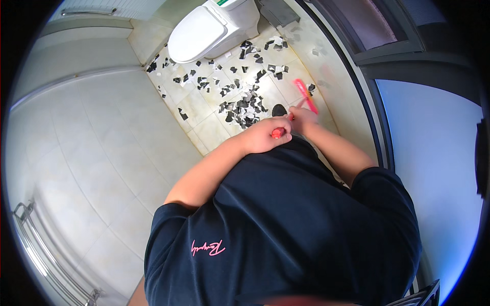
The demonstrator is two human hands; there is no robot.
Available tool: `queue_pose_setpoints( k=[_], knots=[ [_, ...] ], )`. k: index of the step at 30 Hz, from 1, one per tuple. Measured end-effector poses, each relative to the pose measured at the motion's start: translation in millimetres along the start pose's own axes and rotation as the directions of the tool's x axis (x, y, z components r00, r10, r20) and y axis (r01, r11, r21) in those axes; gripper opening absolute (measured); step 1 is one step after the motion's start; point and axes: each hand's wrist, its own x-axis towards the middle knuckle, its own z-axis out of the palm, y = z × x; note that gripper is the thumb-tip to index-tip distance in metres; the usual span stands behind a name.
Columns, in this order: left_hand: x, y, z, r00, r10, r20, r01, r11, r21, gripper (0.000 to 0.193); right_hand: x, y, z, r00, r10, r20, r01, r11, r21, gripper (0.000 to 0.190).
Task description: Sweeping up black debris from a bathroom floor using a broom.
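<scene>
My left hand (271, 134) is closed around the top end of a broom's red handle (278, 132). Lower on the same handle, my right hand (304, 119) grips it. The broom's pink head (305, 95) is over the tiled floor, ahead and to the right, close to the wall base; I cannot tell whether it touches the floor. Beside it lies a dark scrap (311, 88). A heap of torn black and white scraps (245, 109), apparently paper, lies on the tiles ahead of my left hand. More scraps (248, 49) are strewn up to the toilet.
A white toilet (197, 34) with its lid down stands ahead, a grey bin (281, 13) at its right. My dark shoe (279, 110) is near the heap. A metal towel rail (42, 260) runs along the left wall; a dark-framed door (371, 114) borders the right.
</scene>
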Motion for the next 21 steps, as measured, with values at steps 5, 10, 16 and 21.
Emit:
queue_pose_setpoints(
  k=[5, 10, 16, 21],
  knots=[
    [15, -47, 15, 0.995, -0.099, 0.022, 0.101, 0.968, -0.231, 0.008, -7, 22, 2, 0.981, 0.195, -0.026, -0.196, 0.976, -0.098, 0.018],
    [0, -59, 10, 0.988, -0.152, -0.006, 0.148, 0.971, -0.187, 0.008, 24, 18, 38, 0.988, 0.118, 0.102, -0.117, 0.993, -0.018, 0.020],
    [-51, -33, -1, 0.981, -0.054, -0.189, 0.056, 0.998, 0.003, 0.015, 70, -18, 78, 0.972, -0.135, 0.191, 0.128, 0.991, 0.047, 0.032],
    [-69, -10, -18, 0.968, -0.037, -0.249, 0.059, 0.995, 0.081, 0.018, 54, -85, 23, 0.962, -0.135, 0.238, 0.140, 0.990, -0.005, 0.029]
  ],
)
